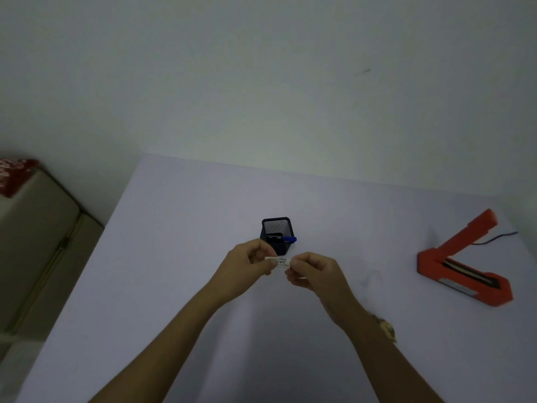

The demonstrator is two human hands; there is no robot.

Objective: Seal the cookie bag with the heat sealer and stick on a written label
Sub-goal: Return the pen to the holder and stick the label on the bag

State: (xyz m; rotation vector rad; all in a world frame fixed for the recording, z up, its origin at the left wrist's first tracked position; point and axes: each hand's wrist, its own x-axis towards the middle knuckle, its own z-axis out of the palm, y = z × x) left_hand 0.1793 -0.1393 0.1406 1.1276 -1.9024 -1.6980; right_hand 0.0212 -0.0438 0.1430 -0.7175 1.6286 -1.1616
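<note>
A small white label [280,262] with dark handwriting is held above the table between both hands. My left hand [247,264] pinches its left end and my right hand [312,271] pinches its right end. An orange heat sealer [462,266] stands at the right of the table with its arm raised open. No cookie bag is in view.
A black mesh pen holder [276,231] with a blue pen [289,239] stands just behind my hands. The pale table [174,257] meets a white wall at the back. The sealer's black cord [497,238] runs off right. A beige sofa [35,242] sits at left.
</note>
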